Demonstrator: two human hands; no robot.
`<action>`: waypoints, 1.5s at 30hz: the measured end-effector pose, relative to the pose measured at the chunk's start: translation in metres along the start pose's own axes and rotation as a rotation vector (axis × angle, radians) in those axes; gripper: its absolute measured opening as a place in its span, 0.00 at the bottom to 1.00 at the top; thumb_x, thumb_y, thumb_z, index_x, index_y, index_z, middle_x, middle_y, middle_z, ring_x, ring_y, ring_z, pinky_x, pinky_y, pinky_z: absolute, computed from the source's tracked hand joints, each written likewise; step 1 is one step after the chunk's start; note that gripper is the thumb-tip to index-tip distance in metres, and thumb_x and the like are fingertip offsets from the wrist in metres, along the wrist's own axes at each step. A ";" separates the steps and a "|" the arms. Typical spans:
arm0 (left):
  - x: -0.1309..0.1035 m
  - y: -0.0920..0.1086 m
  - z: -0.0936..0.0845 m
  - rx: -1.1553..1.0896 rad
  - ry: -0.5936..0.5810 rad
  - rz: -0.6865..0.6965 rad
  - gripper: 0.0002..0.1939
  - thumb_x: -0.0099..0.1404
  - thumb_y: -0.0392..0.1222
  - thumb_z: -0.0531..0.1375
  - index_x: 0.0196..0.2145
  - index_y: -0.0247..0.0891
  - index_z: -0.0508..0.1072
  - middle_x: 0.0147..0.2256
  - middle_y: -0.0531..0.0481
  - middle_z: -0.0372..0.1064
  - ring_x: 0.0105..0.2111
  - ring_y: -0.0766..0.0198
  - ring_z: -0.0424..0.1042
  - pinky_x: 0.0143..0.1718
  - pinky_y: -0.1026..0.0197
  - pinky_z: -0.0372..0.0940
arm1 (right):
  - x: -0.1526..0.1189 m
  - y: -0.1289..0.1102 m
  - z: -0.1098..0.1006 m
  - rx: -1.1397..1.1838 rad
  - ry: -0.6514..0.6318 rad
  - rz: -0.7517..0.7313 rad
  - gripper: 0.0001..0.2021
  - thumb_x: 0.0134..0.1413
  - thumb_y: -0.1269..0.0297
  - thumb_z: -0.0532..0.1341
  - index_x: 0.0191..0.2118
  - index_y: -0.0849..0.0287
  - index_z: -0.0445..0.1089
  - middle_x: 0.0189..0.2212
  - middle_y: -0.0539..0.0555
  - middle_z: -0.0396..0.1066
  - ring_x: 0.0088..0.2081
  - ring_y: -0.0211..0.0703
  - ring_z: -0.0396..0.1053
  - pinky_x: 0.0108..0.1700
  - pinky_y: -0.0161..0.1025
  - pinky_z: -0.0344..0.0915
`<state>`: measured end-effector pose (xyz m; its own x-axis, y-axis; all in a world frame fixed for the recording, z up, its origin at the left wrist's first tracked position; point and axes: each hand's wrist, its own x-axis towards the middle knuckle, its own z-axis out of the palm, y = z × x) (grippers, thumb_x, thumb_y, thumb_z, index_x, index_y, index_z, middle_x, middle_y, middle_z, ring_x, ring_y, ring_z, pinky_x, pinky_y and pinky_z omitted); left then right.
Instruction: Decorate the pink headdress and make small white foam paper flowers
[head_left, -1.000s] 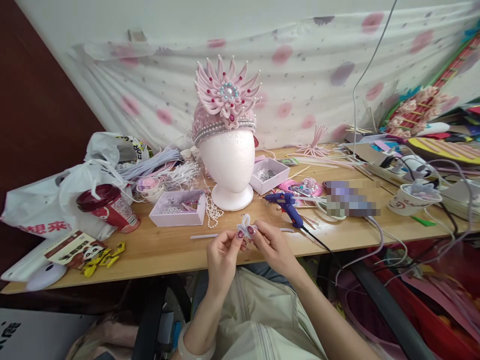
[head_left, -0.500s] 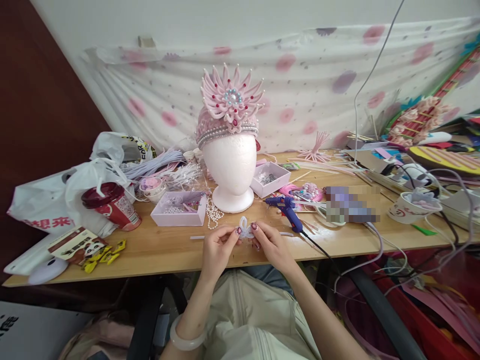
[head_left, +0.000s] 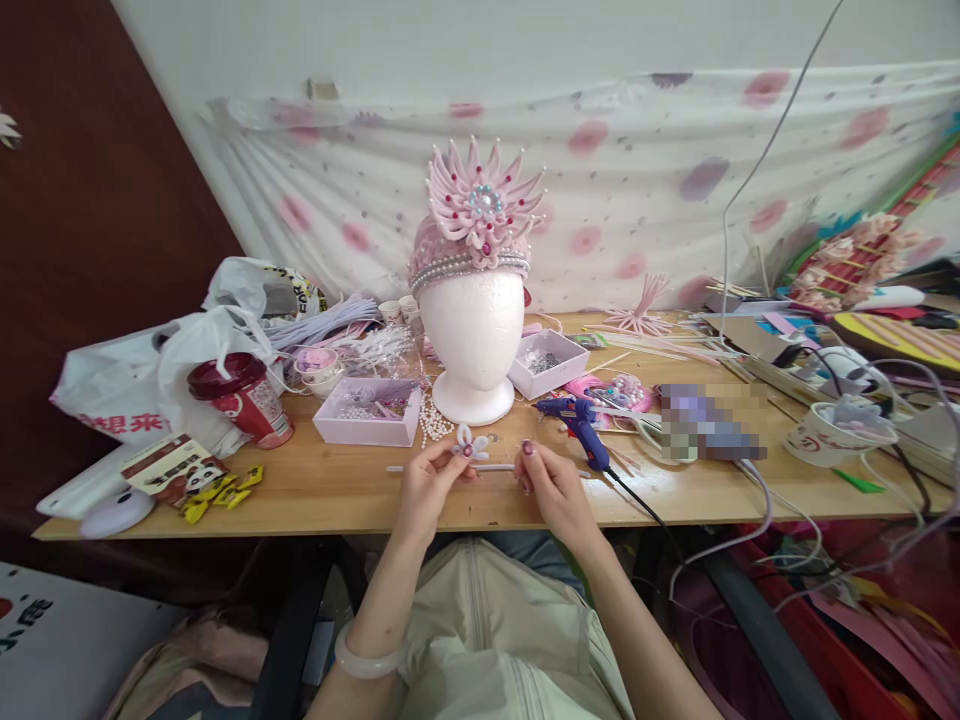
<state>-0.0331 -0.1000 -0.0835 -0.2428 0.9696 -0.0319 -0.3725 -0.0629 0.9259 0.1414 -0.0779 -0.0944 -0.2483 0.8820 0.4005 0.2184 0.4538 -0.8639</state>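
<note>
My left hand (head_left: 431, 482) pinches a pale lilac flower (head_left: 470, 441) of looped pipe cleaner between thumb and fingers. Its petals stand up above the fingertips. Apart from it, to the right, my right hand (head_left: 551, 485) is closed with thumb and fingertips together; whatever they hold, if anything, is too small to make out. A straight pale pipe cleaner (head_left: 495, 468) lies across the table behind both hands. Beyond them stands a white foam head (head_left: 474, 330) wearing a pink headdress (head_left: 484, 205) with pearls and red beads.
A blue glue gun (head_left: 577, 425) lies right of the foam head, its cord running off the table's front edge. Lilac boxes of beads (head_left: 367, 432) and small silver pieces (head_left: 547, 378) flank the head. A red lidded cup (head_left: 244, 400) is at left, a paper cup (head_left: 836, 440) at right.
My hands have come apart. The flower stays in my left hand, and my right hand has let go of it and shifted right. The view has swung slightly left.
</note>
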 end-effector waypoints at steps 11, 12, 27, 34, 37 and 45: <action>0.003 0.030 -0.071 -0.057 0.258 0.085 0.23 0.40 0.47 0.73 0.34 0.33 0.77 0.30 0.48 0.77 0.27 0.62 0.76 0.37 0.57 0.73 | 0.003 0.011 -0.005 -0.270 0.001 -0.085 0.18 0.68 0.55 0.51 0.28 0.58 0.63 0.24 0.50 0.63 0.27 0.41 0.62 0.31 0.39 0.58; 0.003 0.031 -0.077 -0.012 0.254 0.107 0.24 0.41 0.48 0.73 0.35 0.33 0.77 0.31 0.47 0.78 0.28 0.61 0.77 0.38 0.55 0.73 | 0.004 0.010 -0.003 -0.326 -0.028 -0.120 0.15 0.67 0.56 0.52 0.31 0.58 0.65 0.27 0.52 0.66 0.31 0.43 0.64 0.35 0.40 0.60; 0.005 0.018 -0.068 1.348 -0.143 0.477 0.11 0.66 0.37 0.56 0.38 0.45 0.79 0.41 0.47 0.75 0.46 0.50 0.67 0.48 0.46 0.57 | 0.015 -0.001 0.005 -0.452 -0.241 0.011 0.06 0.64 0.68 0.52 0.37 0.59 0.63 0.31 0.54 0.71 0.33 0.45 0.66 0.36 0.40 0.59; -0.012 0.036 -0.069 0.702 -0.633 0.008 0.23 0.68 0.57 0.50 0.27 0.37 0.70 0.16 0.55 0.62 0.19 0.66 0.61 0.27 0.62 0.57 | 0.016 -0.013 -0.029 0.005 -0.288 0.073 0.22 0.63 0.50 0.55 0.23 0.59 0.62 0.19 0.48 0.59 0.23 0.36 0.55 0.27 0.36 0.50; -0.016 0.028 -0.051 0.322 -0.723 -0.113 0.27 0.64 0.67 0.52 0.22 0.40 0.62 0.12 0.59 0.54 0.12 0.71 0.52 0.19 0.65 0.50 | 0.024 -0.018 -0.027 0.602 -0.132 0.209 0.23 0.56 0.46 0.62 0.21 0.58 0.59 0.18 0.46 0.57 0.21 0.34 0.56 0.25 0.34 0.53; -0.017 -0.015 0.034 0.399 -0.467 -0.117 0.30 0.61 0.69 0.52 0.31 0.36 0.72 0.32 0.44 0.75 0.27 0.61 0.73 0.24 0.63 0.62 | 0.052 -0.026 -0.001 1.256 0.177 0.279 0.18 0.41 0.53 0.74 0.29 0.55 0.66 0.41 0.54 0.77 0.45 0.46 0.74 0.46 0.41 0.70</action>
<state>0.0073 -0.1073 -0.0840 0.2297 0.9716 -0.0568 0.0121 0.0555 0.9984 0.1234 -0.0438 -0.0513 -0.1899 0.9753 0.1131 -0.8104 -0.0907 -0.5787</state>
